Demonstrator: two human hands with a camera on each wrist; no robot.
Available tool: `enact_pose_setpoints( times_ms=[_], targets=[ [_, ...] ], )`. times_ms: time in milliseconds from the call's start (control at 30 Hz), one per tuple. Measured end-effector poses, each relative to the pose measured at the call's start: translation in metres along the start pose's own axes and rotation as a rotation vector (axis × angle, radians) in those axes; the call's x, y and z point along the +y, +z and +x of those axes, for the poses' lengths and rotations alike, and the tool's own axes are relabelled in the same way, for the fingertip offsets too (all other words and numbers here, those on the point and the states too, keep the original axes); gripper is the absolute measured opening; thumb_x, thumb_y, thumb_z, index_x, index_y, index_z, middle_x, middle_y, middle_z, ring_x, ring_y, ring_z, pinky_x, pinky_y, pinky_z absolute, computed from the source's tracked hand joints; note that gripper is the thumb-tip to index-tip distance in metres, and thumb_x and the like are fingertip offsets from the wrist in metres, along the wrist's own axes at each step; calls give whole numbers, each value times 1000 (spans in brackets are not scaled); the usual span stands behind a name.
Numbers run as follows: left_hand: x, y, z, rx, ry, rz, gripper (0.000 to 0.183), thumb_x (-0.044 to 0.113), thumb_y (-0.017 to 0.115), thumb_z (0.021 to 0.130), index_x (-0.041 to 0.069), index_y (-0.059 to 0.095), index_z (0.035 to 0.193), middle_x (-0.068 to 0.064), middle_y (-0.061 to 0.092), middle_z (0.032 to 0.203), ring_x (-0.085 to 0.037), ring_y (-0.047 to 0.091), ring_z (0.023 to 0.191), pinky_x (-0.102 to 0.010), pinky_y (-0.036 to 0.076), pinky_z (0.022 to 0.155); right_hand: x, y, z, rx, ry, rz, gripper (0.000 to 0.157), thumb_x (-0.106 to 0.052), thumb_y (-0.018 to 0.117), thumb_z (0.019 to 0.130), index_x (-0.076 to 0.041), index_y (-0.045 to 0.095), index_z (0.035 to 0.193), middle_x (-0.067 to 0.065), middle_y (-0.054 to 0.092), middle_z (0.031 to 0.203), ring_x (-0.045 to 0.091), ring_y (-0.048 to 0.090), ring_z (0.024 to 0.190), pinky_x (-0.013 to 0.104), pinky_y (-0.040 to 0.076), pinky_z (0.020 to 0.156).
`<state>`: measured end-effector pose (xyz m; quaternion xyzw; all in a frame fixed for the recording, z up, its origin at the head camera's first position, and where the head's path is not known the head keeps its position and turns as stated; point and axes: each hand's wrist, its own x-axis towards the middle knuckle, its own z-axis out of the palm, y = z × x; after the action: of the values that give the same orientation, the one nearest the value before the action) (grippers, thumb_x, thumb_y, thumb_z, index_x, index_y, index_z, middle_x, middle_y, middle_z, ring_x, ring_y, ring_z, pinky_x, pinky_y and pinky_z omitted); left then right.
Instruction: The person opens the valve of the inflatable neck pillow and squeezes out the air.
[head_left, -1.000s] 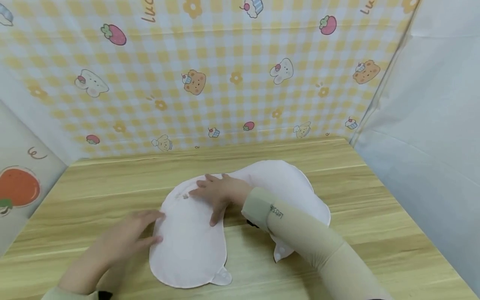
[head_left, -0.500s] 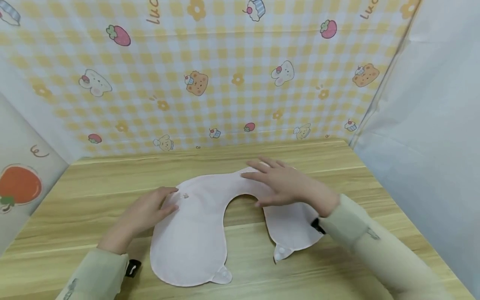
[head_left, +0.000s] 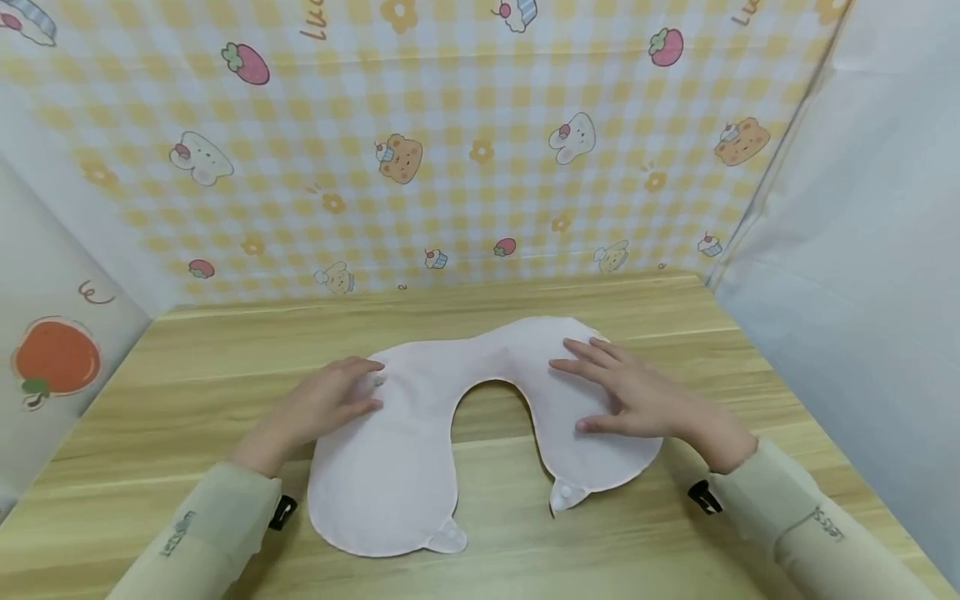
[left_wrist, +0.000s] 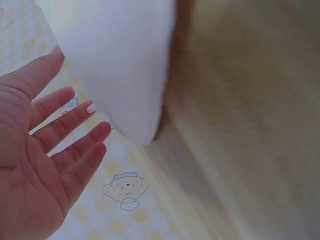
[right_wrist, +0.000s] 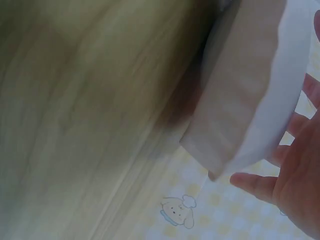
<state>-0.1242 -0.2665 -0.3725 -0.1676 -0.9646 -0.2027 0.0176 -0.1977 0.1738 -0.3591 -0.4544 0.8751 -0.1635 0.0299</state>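
A pale pink U-shaped neck pillow [head_left: 390,492] lies on the wooden table, its opening toward the person. Each of its two ends carries a small tab, the left tab [head_left: 448,537] and the right tab [head_left: 567,494], the right one showing a round snap. My left hand [head_left: 322,408] rests at the outer edge of the left lobe, fingertips on the fabric beside a small grey mark. On the right lobe lies my right hand [head_left: 637,396], fingers spread and fairly straight. The right wrist view shows the pillow's thick side [right_wrist: 240,95] close to the fingers.
The wooden table [head_left: 187,367] reaches back to a yellow checked cloth [head_left: 450,183] with cartoon prints. A plain white sheet [head_left: 862,208] hangs on the right, and a white panel with an orange fruit print [head_left: 56,354] stands on the left.
My right hand has crossed from the left lobe over to the right lobe. My left hand has moved up along the left lobe's outer edge. The pillow stays nearly in place.
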Motion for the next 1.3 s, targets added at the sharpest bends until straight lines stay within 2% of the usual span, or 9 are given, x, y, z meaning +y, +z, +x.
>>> enact_pose_setpoints(
  times_ms=[233,467,700,1100,1300],
  targets=[
    [1,-1,13,-39,6,29,49,21,74,89,-6,60,127,-27,63,127,-47,59,118,-59,46,101,-5,6,5,-23,20,9,79,-60,74,80,-33,44,148,13,25,164,53,20,147,70,22,115],
    [-1,-3,23,-120,15,-15,46,20,76,87,-6,63,123,-22,68,115,-39,64,108,-55,49,96,-7,7,11,-70,53,10,79,-61,75,77,-35,46,146,12,22,165,57,19,146,73,25,112],
    [4,-5,24,-169,-59,-47,44,21,74,89,-7,63,122,-23,68,112,-38,64,105,-55,50,94,-11,10,8,-175,128,38,85,-65,77,73,-41,43,148,7,14,168,53,10,149,78,23,108],
    [6,-5,22,-188,-73,-23,40,24,71,91,-2,64,120,-20,65,111,-37,62,105,-55,49,93,-9,19,6,-215,134,34,84,-64,77,74,-38,45,147,9,18,167,56,14,147,80,29,101],
    [3,-3,22,-179,-51,-38,39,22,73,90,-2,64,119,-20,65,110,-36,62,102,-54,50,91,-8,22,8,-211,97,28,81,-61,77,75,-36,47,145,11,22,165,54,21,146,75,33,103]
  ],
)
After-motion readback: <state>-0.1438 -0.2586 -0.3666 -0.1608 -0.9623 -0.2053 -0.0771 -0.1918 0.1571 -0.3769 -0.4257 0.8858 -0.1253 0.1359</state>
